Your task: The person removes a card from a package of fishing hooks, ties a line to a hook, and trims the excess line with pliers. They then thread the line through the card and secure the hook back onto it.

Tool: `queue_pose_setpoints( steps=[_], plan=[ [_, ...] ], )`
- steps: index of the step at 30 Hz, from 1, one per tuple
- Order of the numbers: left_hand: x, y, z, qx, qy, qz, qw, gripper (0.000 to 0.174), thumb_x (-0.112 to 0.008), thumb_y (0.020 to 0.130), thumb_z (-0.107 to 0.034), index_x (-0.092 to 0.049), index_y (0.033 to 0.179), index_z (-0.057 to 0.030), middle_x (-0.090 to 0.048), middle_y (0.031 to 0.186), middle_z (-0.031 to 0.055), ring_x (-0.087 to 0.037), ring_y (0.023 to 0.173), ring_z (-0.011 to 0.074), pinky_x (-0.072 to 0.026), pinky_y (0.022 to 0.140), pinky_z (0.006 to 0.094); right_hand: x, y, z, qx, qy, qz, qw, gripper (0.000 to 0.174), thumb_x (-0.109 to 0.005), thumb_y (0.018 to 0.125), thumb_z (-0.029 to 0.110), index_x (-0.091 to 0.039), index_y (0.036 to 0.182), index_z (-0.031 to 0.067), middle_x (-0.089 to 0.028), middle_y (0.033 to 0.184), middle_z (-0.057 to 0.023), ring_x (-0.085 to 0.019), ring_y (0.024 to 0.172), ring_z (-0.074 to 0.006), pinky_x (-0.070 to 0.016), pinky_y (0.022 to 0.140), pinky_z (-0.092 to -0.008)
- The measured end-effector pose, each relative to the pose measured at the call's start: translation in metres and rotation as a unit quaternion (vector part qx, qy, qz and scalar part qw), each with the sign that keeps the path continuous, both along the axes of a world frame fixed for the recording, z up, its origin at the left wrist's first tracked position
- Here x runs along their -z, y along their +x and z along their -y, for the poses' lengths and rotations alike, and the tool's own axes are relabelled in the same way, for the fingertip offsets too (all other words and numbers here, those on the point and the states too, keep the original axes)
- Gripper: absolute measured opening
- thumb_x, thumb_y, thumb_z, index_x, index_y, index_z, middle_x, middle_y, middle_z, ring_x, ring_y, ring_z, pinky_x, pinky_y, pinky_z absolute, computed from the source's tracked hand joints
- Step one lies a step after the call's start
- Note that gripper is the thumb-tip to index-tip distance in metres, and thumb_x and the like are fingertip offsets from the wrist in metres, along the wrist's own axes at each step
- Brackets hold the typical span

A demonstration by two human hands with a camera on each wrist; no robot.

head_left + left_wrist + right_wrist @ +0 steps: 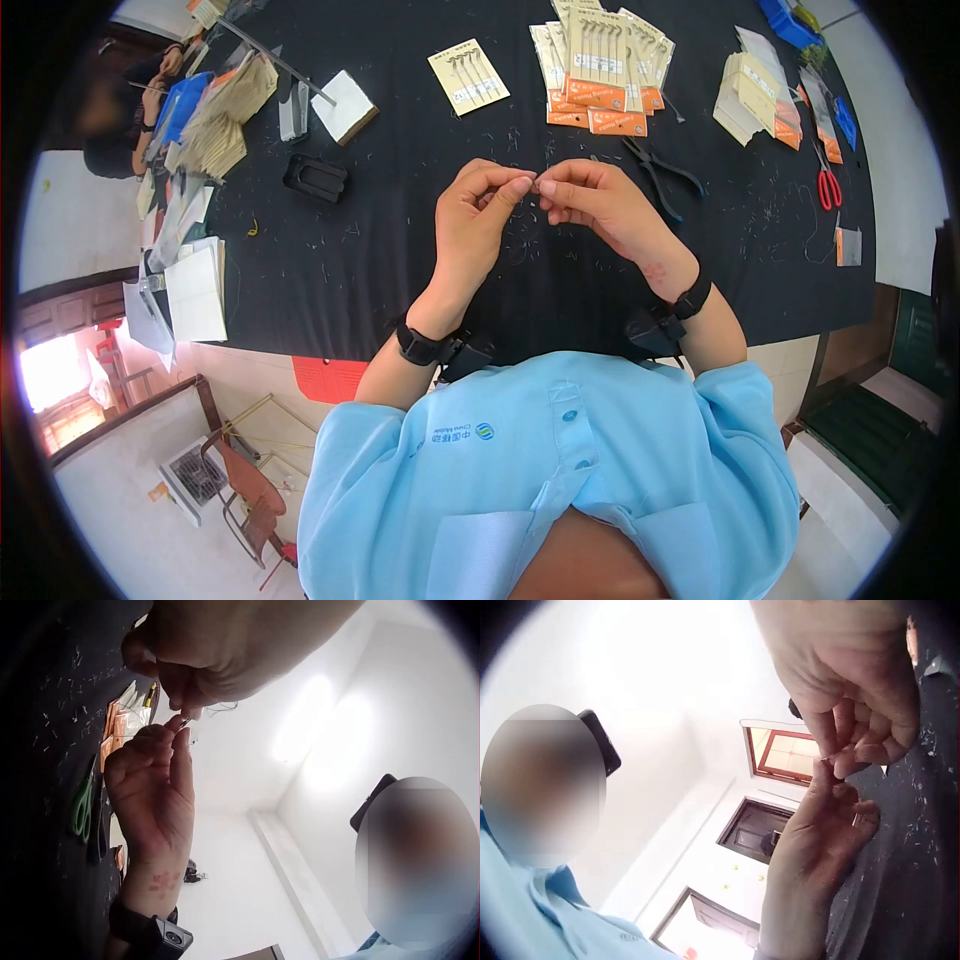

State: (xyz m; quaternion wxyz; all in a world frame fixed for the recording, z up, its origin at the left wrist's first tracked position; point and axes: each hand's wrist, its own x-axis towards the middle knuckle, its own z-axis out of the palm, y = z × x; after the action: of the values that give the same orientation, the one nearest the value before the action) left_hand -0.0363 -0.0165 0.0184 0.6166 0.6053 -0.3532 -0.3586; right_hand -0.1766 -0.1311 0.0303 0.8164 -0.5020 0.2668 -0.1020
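Over the black table, my left hand (473, 225) and right hand (612, 205) meet fingertip to fingertip. Thumbs and forefingers of both pinch a tiny dark fish hook (185, 722) with thin line; a loop of line (223, 707) stands out beside the fingers in the left wrist view. Most of the hook is hidden by the fingertips. Beyond the hands lies a single card (468, 78) with several hooks mounted on it. A pile of similar cards (598, 65), some orange-ended, sits farther right. Close by the right hand rest pliers (655, 178) with dark handles.
Red-handled scissors (829, 188) and more cards (748, 95) lie at the right. On the left are a black tray (315, 178), a pale block (343, 108) and heaped cards (222, 125). Line scraps litter the black cloth (400, 270). Another person's arm (150, 105) reaches in at far left.
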Motion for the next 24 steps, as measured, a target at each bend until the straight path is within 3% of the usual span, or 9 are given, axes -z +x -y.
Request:
queue_pose_setpoints(
  steps=[5,9,12,17,19,24],
  plan=[
    [-0.004,0.001,-0.001,0.008,0.010,0.005,1.000,0.012,-0.062,0.086,-0.009,-0.067,0.091,0.0010,-0.055,0.085,0.0015,-0.053,0.081,0.0088,-0.0405,0.073,0.0203,0.004,0.002,0.002,-0.027,0.108,-0.006,0.994,0.018,-0.063,0.086,0.019,-0.060,0.095,0.0030,-0.059,0.083,-0.0022,-0.056,0.075,-0.0083,-0.0478,0.073,-0.0217],
    [-0.004,0.002,0.000,0.011,-0.004,-0.016,1.000,0.012,-0.062,0.086,-0.009,-0.067,0.091,0.0006,-0.055,0.085,0.0013,-0.052,0.080,0.0085,-0.0403,0.071,0.0202,0.009,0.004,0.002,-0.025,0.107,0.010,0.994,0.017,-0.064,0.086,0.019,-0.060,0.094,0.0037,-0.058,0.082,-0.0014,-0.054,0.074,-0.0076,-0.0464,0.071,-0.0211],
    [-0.007,0.009,0.002,0.019,0.004,-0.002,1.000,0.010,-0.065,0.083,-0.009,-0.068,0.090,-0.0022,-0.054,0.083,0.0000,-0.051,0.074,0.0057,-0.0395,0.063,0.0190,0.011,0.005,0.004,-0.031,0.088,0.014,0.996,0.017,-0.064,0.085,0.019,-0.060,0.094,0.0040,-0.057,0.082,-0.0008,-0.052,0.073,-0.0070,-0.0448,0.069,-0.0202],
    [-0.008,0.069,0.026,-0.026,-0.028,0.160,0.986,0.014,-0.066,0.081,-0.010,-0.066,0.093,-0.0016,-0.058,0.088,0.0041,-0.056,0.076,0.0099,-0.0418,0.066,0.0219,0.009,0.000,0.005,-0.029,0.059,-0.014,0.998,0.017,-0.064,0.086,0.019,-0.060,0.093,0.0041,-0.057,0.081,-0.0007,-0.050,0.069,-0.0048,-0.0417,0.064,-0.0177],
    [-0.004,0.097,0.040,-0.028,0.024,0.239,0.970,0.018,-0.064,0.084,-0.011,-0.065,0.099,-0.0018,-0.059,0.095,0.0035,-0.057,0.083,0.0097,-0.0442,0.074,0.0220,0.007,-0.006,0.006,-0.027,0.060,-0.002,0.998,0.016,-0.063,0.086,0.018,-0.059,0.093,0.0038,-0.058,0.082,-0.0019,-0.049,0.066,-0.0043,-0.0407,0.061,-0.0172],
    [0.024,0.141,0.081,-0.041,0.047,0.370,0.927,0.029,-0.067,0.079,-0.013,-0.062,0.104,-0.0003,-0.057,0.099,0.0093,-0.057,0.077,0.0146,-0.0465,0.072,0.0266,-0.003,-0.024,0.004,-0.002,0.052,0.012,0.999,0.013,-0.060,0.088,0.016,-0.059,0.092,0.0032,-0.062,0.088,-0.0063,-0.046,0.058,-0.0033,-0.0381,0.053,-0.0163]
  ],
)
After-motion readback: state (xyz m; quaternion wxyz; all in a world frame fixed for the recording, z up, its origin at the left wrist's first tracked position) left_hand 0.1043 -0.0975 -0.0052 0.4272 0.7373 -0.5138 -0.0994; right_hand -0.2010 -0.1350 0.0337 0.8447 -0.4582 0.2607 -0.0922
